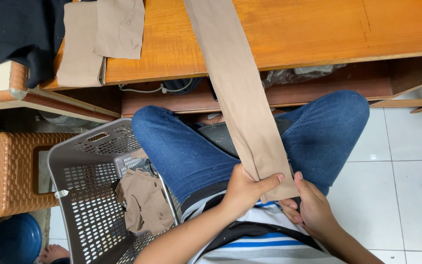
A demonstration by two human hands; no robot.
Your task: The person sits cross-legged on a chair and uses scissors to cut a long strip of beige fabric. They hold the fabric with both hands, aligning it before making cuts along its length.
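A long tan fabric strip runs from the wooden table down over its front edge to my lap. My left hand grips the strip's lower end, thumb laid across it. My right hand holds the same end from the right side, fingers curled under the cloth. Both hands sit close together above my blue jeans and striped shirt.
Tan cut pieces lie on the table's left part beside dark cloth. A grey perforated basket with tan fabric pieces stands at my left knee. A brown plastic stool is further left. White floor tiles lie to the right.
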